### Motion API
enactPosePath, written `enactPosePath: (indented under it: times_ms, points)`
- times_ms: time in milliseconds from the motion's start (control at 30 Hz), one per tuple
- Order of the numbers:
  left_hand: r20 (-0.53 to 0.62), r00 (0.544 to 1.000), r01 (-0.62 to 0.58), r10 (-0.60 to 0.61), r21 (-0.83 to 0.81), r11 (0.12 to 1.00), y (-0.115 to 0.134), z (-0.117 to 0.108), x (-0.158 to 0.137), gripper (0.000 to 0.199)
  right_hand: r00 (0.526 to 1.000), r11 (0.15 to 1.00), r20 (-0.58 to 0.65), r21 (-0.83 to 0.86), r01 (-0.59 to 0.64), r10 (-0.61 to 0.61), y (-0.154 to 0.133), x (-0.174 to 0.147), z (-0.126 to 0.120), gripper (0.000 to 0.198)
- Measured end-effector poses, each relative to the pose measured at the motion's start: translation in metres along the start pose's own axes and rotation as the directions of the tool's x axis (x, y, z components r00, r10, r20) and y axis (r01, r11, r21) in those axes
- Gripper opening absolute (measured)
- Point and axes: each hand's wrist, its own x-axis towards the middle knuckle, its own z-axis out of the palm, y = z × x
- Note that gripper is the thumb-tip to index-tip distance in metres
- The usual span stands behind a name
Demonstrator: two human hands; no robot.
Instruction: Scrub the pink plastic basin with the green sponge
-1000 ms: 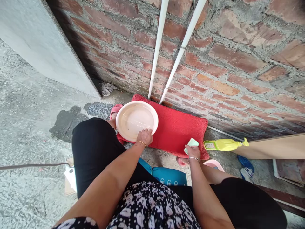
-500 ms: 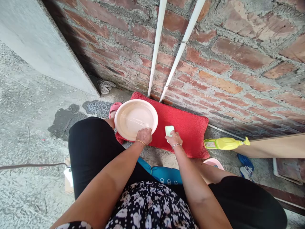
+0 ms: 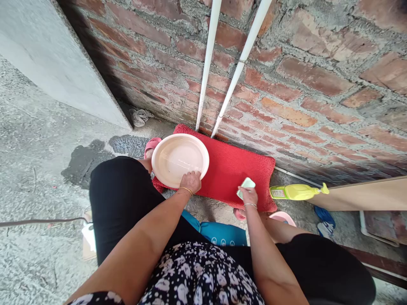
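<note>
Red mat [image 3: 235, 163] bears the cream basin [image 3: 206, 157] at our left

We have the mat spread along the foot of the brick wall [image 3: 152, 67], with the basin over its left end, perhaps so that both stay within easy reach. Our left hand [image 3: 191, 182] is closed over the basin's near right rim, fingers curled inside, probably to steady it. Our right hand [image 3: 249, 196] is bent around the near end of a pale green block [image 3: 247, 184], gripping it over the mat's right part; the underside is hidden, so we cannot tell whether it touches the mat.

Shallow water seems to glint in the basin, a likely reason for holding it by the rim. Just beside the mat's right edge we see a yellow bottle [image 3: 297, 192], apparently upright, near a tan board [image 3: 362, 195]. Two white pipes [image 3: 208, 63] run down to the mat's far edge and limit room there. One pink slipper [image 3: 153, 144] shows beside the basin, and our right leg [image 3: 286, 226] partly hides a pink bowl [image 3: 281, 215]
</note>
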Motion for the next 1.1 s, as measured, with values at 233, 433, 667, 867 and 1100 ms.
enactPosePath:
  times_ms: [233,433,667,867,1100]
  points:
    - [0.009,1.000,0.013,-0.013,0.001,1.000,0.001,0.000,0.000,0.032,0.907,0.870,0.335,-0.329,0.367,-0.256,-0.096,-0.043,0.047,0.043]
    - [0.009,1.000,0.005,-0.005,-0.014,1.000,0.000,0.001,0.000,0.033,0.877,0.804,0.388,-0.402,0.437,-0.283,-0.118,-0.034,0.045,0.043]
    - [-0.014,1.000,-0.005,0.005,-0.003,1.000,-0.001,0.003,0.001,0.030,0.984,0.944,0.175,-0.328,0.034,0.025,-0.033,0.009,-0.006,0.051]
    - [-0.012,1.000,-0.001,0.001,0.002,1.000,0.000,0.003,0.002,0.030,0.970,0.955,0.038,-0.187,-0.229,0.240,0.038,0.030,-0.041,0.045]
    - [0.003,1.000,0.002,-0.002,0.011,1.000,0.001,-0.001,0.001,0.030,0.991,0.959,0.123,-0.282,-0.010,0.046,-0.017,-0.005,-0.011,0.047]
